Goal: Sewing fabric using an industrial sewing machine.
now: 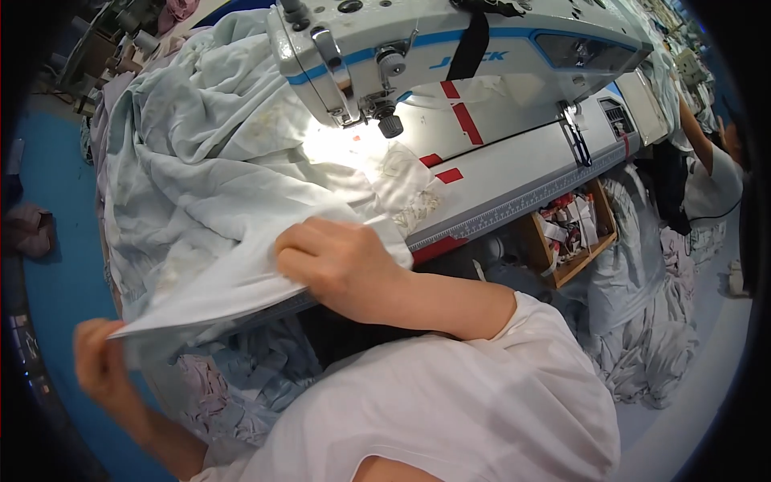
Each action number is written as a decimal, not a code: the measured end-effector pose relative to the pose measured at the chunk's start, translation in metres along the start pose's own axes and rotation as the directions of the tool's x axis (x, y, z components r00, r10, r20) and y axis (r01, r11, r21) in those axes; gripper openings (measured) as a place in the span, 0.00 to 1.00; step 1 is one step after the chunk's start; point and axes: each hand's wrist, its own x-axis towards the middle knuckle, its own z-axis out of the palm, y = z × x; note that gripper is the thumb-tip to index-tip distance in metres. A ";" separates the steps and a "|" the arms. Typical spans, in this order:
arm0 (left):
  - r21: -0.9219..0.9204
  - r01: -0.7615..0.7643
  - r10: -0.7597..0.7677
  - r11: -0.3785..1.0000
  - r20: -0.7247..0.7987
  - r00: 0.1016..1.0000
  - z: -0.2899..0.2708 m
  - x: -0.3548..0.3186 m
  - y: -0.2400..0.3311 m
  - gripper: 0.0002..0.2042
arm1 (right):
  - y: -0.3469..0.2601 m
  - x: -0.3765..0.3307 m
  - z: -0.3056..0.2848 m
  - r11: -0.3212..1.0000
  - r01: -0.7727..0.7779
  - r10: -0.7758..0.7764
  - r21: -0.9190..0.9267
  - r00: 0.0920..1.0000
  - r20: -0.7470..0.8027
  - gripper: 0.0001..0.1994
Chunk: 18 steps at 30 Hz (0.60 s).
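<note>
A large piece of pale white-green fabric [217,265] is drawn out in front of me, its near edge pulled taut between my two hands. My left hand [100,365] pinches the edge at the far left corner. Closed around the same edge nearer the middle, my right hand [341,261] has its knuckles up. Behind them stands a white and blue sewing machine [345,68]; its lamp lights the fabric brightly below the needle area, where glare hides detail. A patterned, lace-like part of the fabric [418,201] lies to the right of the glare.
The machine bed [506,161] carries red tape marks and a ruler strip [482,221] along its front edge. Below it, a wooden drawer [586,261] holds scraps. Bundled cloth [634,305] hangs at the right. Another person's arm [697,136] shows at far right.
</note>
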 end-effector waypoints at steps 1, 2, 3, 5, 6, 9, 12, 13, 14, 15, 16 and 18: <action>0.049 0.075 -0.070 0.996 -0.088 0.994 -0.027 -0.010 -0.019 0.06 | 0.001 0.001 -0.005 1.000 0.014 -0.014 0.012 1.000 0.000 0.10; 0.095 0.196 -0.171 0.976 -0.226 0.959 -0.046 -0.016 -0.041 0.08 | 0.007 0.000 -0.011 0.999 0.000 -0.003 -0.035 0.997 -0.080 0.11; 0.123 0.319 -0.256 0.940 -0.366 0.895 -0.065 -0.024 -0.066 0.10 | 0.014 -0.002 -0.017 0.997 -0.017 0.004 -0.079 0.987 -0.158 0.11; 0.098 0.373 -0.288 0.923 -0.466 0.836 -0.096 -0.040 -0.097 0.12 | 0.026 -0.007 -0.028 0.992 -0.054 0.041 -0.116 0.992 -0.118 0.15; 0.060 0.408 -0.312 0.911 -0.547 0.777 -0.107 -0.046 -0.111 0.14 | 0.029 -0.007 -0.034 0.985 -0.094 0.085 -0.146 0.994 -0.065 0.15; -0.232 0.445 -0.487 0.865 -0.601 0.634 -0.134 -0.066 -0.143 0.16 | 0.042 -0.011 -0.044 0.986 -0.113 0.123 -0.124 0.989 0.078 0.15; -0.233 0.465 -0.502 0.854 -0.602 0.621 -0.170 -0.089 -0.203 0.19 | 0.068 -0.014 -0.046 0.996 -0.080 0.087 -0.037 0.952 0.292 0.14; -0.248 0.468 -0.516 0.848 -0.585 0.626 -0.177 -0.093 -0.222 0.19 | 0.076 -0.016 -0.045 0.998 -0.067 0.061 0.000 0.908 0.415 0.13; -0.139 0.487 -0.456 0.862 -0.629 0.629 -0.199 -0.109 -0.256 0.19 | 0.082 -0.018 -0.041 1.000 -0.015 0.018 -0.013 0.919 0.394 0.11; -0.141 0.488 -0.459 0.861 -0.625 0.631 -0.196 -0.117 -0.269 0.19 | 0.084 -0.019 -0.039 1.000 -0.019 0.024 -0.015 0.918 0.397 0.11; -0.240 0.489 -0.527 0.838 -0.585 0.616 -0.189 -0.119 -0.279 0.19 | 0.085 -0.020 -0.039 1.000 -0.026 0.029 -0.013 0.915 0.402 0.11; -0.347 0.478 -0.590 0.806 -0.524 0.615 -0.179 -0.125 -0.295 0.17 | 0.087 -0.022 -0.037 0.999 -0.034 0.035 -0.009 0.914 0.403 0.11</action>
